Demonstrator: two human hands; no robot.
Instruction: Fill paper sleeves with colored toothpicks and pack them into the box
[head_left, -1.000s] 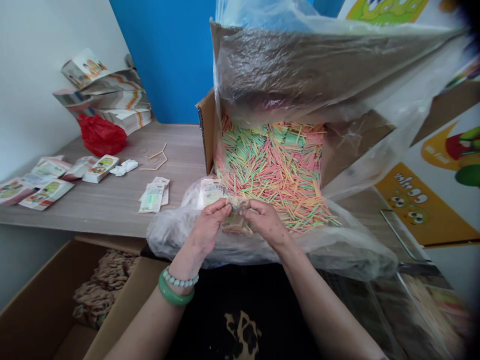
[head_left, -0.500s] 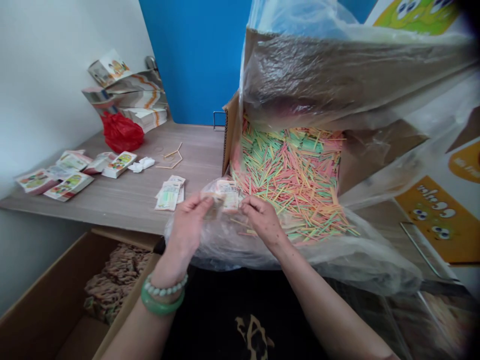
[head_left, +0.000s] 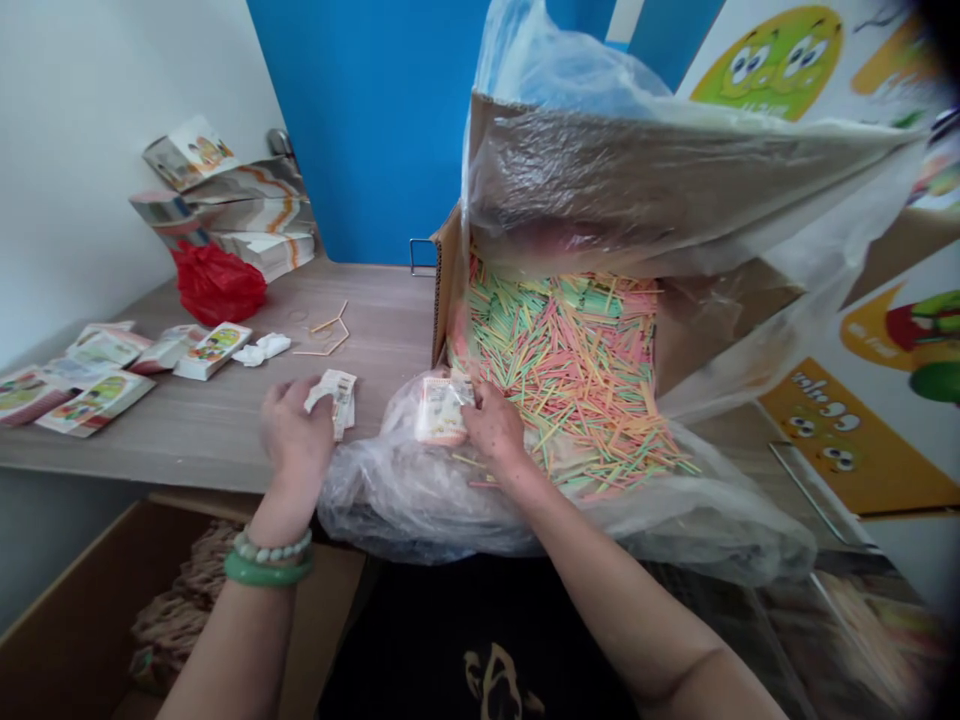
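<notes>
Left hand (head_left: pixel 295 428) is pinching a small packet (head_left: pixel 334 392) off the desk (head_left: pixel 225 420), while the right hand (head_left: pixel 491 425) grips another packet (head_left: pixel 440 408) beside the sticks (head_left: pixel 577 360), handy for filling.

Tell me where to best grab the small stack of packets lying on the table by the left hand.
Pinch the stack of packets by its near short end, coming from the left with the left hand. It lies flat on the table, and that end already sits at the fingers.

Sticks (head_left: pixel 570 350) in the box (head_left: pixel 444 260), packets (head_left: pixel 336 396) left on the table (head_left: pixel 217 430)
</notes>
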